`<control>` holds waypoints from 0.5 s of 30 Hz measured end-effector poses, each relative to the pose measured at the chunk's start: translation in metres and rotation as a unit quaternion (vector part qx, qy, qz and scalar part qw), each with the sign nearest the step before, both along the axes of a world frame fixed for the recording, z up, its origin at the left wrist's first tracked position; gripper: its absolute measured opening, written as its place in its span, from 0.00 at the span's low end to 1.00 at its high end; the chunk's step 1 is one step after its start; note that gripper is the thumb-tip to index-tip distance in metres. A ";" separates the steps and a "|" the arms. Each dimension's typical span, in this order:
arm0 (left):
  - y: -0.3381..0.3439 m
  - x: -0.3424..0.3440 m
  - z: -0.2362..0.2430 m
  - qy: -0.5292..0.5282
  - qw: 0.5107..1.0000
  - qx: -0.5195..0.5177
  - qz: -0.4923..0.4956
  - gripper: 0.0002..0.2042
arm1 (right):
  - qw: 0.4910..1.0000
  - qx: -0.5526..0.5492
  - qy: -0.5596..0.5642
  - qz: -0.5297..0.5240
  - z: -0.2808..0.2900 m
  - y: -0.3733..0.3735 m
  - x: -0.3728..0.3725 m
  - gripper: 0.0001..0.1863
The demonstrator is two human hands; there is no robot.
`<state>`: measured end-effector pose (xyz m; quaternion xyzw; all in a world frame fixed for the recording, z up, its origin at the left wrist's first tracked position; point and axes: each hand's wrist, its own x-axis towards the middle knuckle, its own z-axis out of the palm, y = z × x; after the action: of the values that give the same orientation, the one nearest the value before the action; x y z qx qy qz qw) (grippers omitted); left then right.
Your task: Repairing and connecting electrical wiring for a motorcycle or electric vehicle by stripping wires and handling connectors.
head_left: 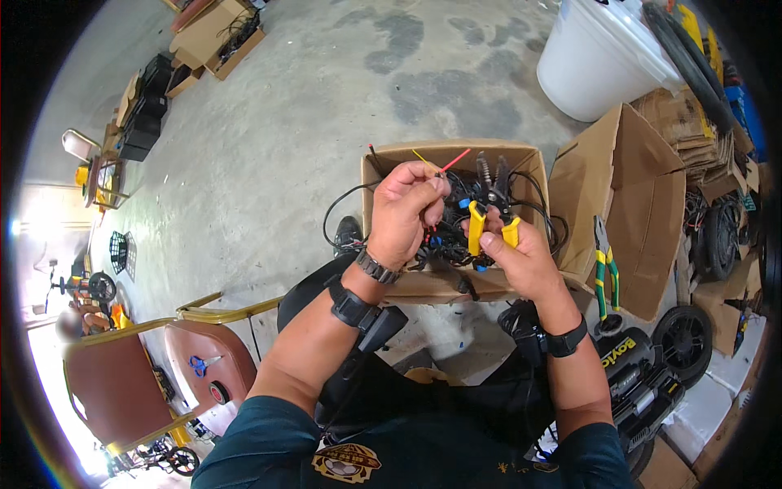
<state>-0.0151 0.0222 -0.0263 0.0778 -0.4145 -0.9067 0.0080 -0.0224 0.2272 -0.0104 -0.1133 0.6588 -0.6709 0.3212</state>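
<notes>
My left hand (406, 213) pinches thin red and yellow wires (456, 159) above a cardboard box (452, 149) filled with tangled black cables (440, 253) and small blue parts. My right hand (523, 259) grips yellow-handled wire strippers (477, 226), their dark jaws pointing up just right of the wire ends. Whether the jaws touch a wire is unclear; they appear clear of the coloured tips. Green-and-yellow pliers (603, 269) stand against an empty cardboard box (639, 212) to the right.
A brown chair (130, 383) and a seat with blue scissors (199, 365) sit lower left, near a blurred person (73, 326). A white bucket (595, 57), stacked cardboard and wheels (680, 346) crowd the right. More boxes (204, 37) line the back left.
</notes>
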 end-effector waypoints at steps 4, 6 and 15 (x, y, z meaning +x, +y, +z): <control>-0.008 -0.001 -0.001 -0.017 0.999 -0.010 0.028 0.04 | 0.989 0.073 0.127 0.005 -0.005 -0.004 0.001 0.19; -0.009 -0.001 0.000 -0.020 0.999 0.009 0.030 0.04 | 0.957 0.125 0.263 -0.011 -0.015 -0.005 0.001 0.21; -0.008 -0.001 0.001 -0.012 0.999 -0.042 0.030 0.06 | 0.903 0.223 0.368 -0.008 0.005 -0.016 -0.005 0.26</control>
<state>-0.0160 0.0139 -0.0253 0.1003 -0.4499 -0.8868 0.0337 -0.0271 0.2115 -0.0051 -0.2721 0.8633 -0.4197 0.0674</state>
